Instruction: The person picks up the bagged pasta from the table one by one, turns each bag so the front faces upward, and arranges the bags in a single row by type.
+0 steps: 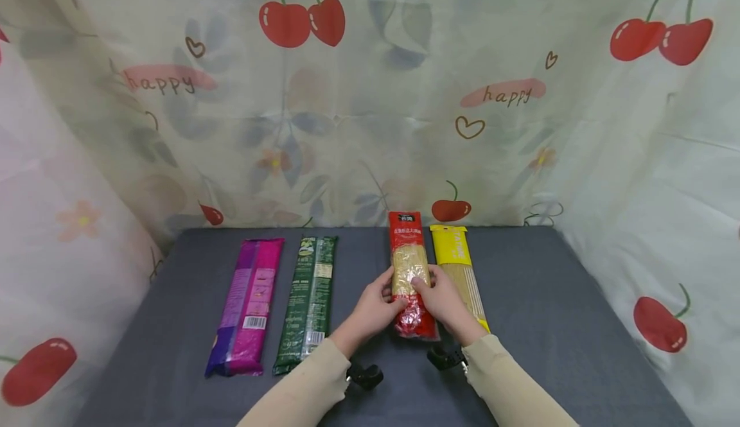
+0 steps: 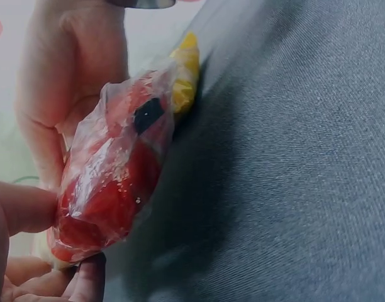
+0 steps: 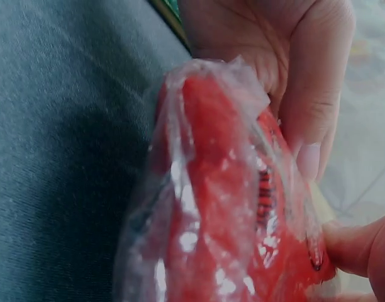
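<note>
Both hands hold a red plastic packet of noodles (image 1: 410,263) with a see-through middle, its near end raised over the dark cloth. My left hand (image 1: 376,305) grips its left edge, thumb on top and fingers beneath. On the opposite edge, my right hand (image 1: 448,302) pinches it with the thumb over the clear window. The wrist views show the packet's crinkled red end (image 2: 104,195) close up, with the left thumb (image 2: 22,207) on one side; the right thumb (image 3: 356,245) presses the wrapper. Just right of it lies a yellow noodle packet (image 1: 453,247), partly hidden by the right hand.
To the left, a green packet (image 1: 306,298) and a purple and pink packet (image 1: 245,305) lie side by side on the dark grey cloth (image 1: 191,324). A curtain printed with cherries (image 1: 370,125) hangs behind the table. Black wrist straps (image 1: 365,375) hang below the sleeves.
</note>
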A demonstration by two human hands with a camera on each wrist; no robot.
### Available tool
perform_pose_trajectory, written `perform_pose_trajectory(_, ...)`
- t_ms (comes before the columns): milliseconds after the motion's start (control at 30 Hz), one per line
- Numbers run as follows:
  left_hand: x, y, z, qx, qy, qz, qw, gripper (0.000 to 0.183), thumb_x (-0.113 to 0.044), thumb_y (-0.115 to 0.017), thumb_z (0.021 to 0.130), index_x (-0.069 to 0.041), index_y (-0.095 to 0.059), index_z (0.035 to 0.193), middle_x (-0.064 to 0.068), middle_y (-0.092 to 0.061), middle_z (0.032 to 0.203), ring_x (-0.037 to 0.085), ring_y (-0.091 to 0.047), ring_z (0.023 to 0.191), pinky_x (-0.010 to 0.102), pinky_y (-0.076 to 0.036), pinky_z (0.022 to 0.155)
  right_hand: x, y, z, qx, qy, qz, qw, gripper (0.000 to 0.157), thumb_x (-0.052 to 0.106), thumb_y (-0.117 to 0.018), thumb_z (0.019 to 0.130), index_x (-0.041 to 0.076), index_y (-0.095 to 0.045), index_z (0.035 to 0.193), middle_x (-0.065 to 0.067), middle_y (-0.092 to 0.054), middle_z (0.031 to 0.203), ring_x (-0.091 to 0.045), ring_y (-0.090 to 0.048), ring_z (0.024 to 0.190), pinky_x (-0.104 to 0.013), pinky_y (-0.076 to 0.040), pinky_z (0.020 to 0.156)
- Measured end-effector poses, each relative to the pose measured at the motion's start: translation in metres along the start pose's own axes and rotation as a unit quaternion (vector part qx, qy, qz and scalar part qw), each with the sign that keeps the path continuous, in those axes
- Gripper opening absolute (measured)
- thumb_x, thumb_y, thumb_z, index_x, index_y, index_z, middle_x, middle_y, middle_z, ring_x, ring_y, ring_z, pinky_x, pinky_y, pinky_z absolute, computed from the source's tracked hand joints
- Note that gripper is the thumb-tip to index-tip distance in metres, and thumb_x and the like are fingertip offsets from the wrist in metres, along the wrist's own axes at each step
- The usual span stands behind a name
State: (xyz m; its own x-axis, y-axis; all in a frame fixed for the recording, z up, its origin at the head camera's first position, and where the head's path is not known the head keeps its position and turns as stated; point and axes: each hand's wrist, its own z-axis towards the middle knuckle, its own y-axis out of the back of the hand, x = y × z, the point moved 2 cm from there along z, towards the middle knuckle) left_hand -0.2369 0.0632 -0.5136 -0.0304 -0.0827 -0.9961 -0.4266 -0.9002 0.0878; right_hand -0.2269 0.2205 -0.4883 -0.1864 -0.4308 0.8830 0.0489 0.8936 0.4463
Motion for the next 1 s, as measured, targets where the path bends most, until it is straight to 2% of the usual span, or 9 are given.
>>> perform_pose_trajectory(133,0.006,-0.004,0.004,0.000,0.003,0.011,0.9999,0.072,-0.008,-0.064,0.093,-0.008,-0.024,0.153,0.015,-0.045,0.143,0.026,-0.056,0.117,0.037,-0.052,0.088,-0.002,0.001,0.003,-0.003,-0.001,-0.028,1.000,0.048,0.023,-0.061,0.097,0.000,-0.045,0.135,-0.016,-0.058,0.102,-0.026,-0.058,0.083,-0.038,-0.052,0.071)
perform_pose_trajectory(300,0.012,-0.004,0.003,0.045,0.025,0.055,0.9972,0.081,-0.009,-0.066,0.092,-0.004,-0.015,0.154,0.018,-0.044,0.142,0.027,-0.052,0.122,0.039,-0.048,0.094,-0.005,0.000,0.003,-0.013,0.022,-0.123,0.992,0.053,0.022,-0.061,0.096,-0.004,-0.041,0.137,-0.021,-0.057,0.116,-0.030,-0.058,0.094,-0.047,-0.050,0.081)
perform_pose_trajectory(400,0.010,-0.002,0.000,0.069,0.037,0.087,0.9931,0.088,-0.012,-0.070,0.089,-0.004,-0.012,0.155,0.018,-0.042,0.144,0.028,-0.050,0.125,0.041,-0.046,0.097,-0.006,-0.002,0.002,-0.015,0.025,-0.145,0.989,0.061,0.021,-0.062,0.094,-0.003,-0.034,0.142,-0.024,-0.053,0.126,-0.034,-0.056,0.102,-0.051,-0.047,0.087)
perform_pose_trajectory(500,0.007,0.000,-0.006,0.081,0.035,0.146,0.9854,0.094,-0.018,-0.074,0.084,-0.004,-0.013,0.154,0.016,-0.036,0.149,0.028,-0.044,0.128,0.045,-0.042,0.100,-0.006,-0.005,0.002,-0.016,0.035,-0.163,0.986,0.067,0.022,-0.065,0.093,-0.001,-0.032,0.146,-0.024,-0.051,0.131,-0.034,-0.056,0.103,-0.052,-0.047,0.089)
perform_pose_trajectory(600,0.005,-0.001,-0.011,0.084,0.030,0.209,0.9738,0.100,-0.027,-0.080,0.079,-0.005,-0.017,0.154,0.012,-0.031,0.153,0.030,-0.036,0.132,0.047,-0.037,0.104,-0.005,-0.007,0.002,-0.019,0.046,-0.198,0.979,0.067,0.022,-0.067,0.092,-0.001,-0.034,0.146,-0.024,-0.053,0.130,-0.034,-0.057,0.102,-0.052,-0.048,0.089)
perform_pose_trajectory(700,0.006,-0.001,-0.015,0.084,0.025,0.241,0.9665,0.104,-0.032,-0.082,0.077,-0.006,-0.018,0.154,0.010,-0.029,0.155,0.032,-0.031,0.134,0.049,-0.034,0.106,-0.005,-0.009,0.003,-0.018,0.049,-0.228,0.972,0.066,0.022,-0.067,0.092,-0.004,-0.037,0.144,-0.025,-0.054,0.130,-0.035,-0.058,0.103,-0.053,-0.047,0.090)
perform_pose_trajectory(800,0.009,0.001,-0.018,0.088,0.023,0.242,0.9659,0.104,-0.032,-0.082,0.077,-0.008,-0.017,0.155,0.009,-0.027,0.156,0.032,-0.030,0.136,0.048,-0.034,0.106,-0.005,-0.010,0.004,-0.009,0.043,-0.244,0.969,0.066,0.023,-0.068,0.092,-0.005,-0.038,0.144,-0.025,-0.054,0.131,-0.035,-0.057,0.105,-0.054,-0.046,0.092)
perform_pose_trajectory(1000,0.014,0.009,-0.020,0.100,0.043,0.178,0.9781,0.097,-0.026,-0.080,0.081,-0.013,-0.020,0.155,0.011,-0.027,0.155,0.031,-0.042,0.131,0.042,-0.041,0.102,-0.007,-0.009,0.006,0.002,0.031,-0.240,0.970,0.067,0.025,-0.068,0.091,-0.005,-0.038,0.144,-0.025,-0.053,0.132,-0.035,-0.056,0.105,-0.054,-0.046,0.092)
